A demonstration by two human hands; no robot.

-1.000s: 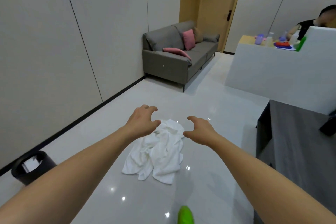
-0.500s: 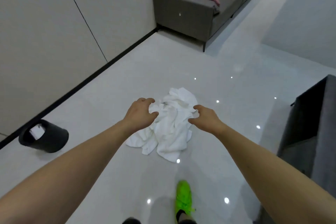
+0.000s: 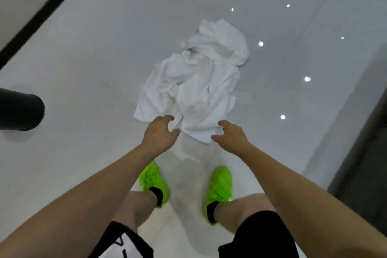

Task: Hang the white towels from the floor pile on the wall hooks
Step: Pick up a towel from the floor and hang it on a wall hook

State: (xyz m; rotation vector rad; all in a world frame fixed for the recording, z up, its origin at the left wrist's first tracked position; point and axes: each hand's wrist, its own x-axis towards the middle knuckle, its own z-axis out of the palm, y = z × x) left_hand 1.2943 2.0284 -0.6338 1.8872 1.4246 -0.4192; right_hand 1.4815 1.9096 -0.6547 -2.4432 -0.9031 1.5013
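A crumpled pile of white towels (image 3: 196, 81) lies on the glossy white floor in front of my feet. My left hand (image 3: 159, 134) hovers at the pile's near left corner, fingers spread and loosely curved, holding nothing. My right hand (image 3: 229, 135) reaches toward the near right corner of the pile, fingers also loosely curved and empty. Both hands are just short of the cloth's near edge. No wall hooks are in view.
A black waste bin (image 3: 19, 112) stands at the left edge. The wall's black skirting (image 3: 46, 8) runs along the upper left. A dark grey piece of furniture (image 3: 368, 153) borders the right. My green shoes (image 3: 221, 184) stand just behind the pile.
The view has tilted down and come closer to the pile; the sofa and counter have left the frame. Both hands have dropped toward the pile's near edge, and both feet now show.
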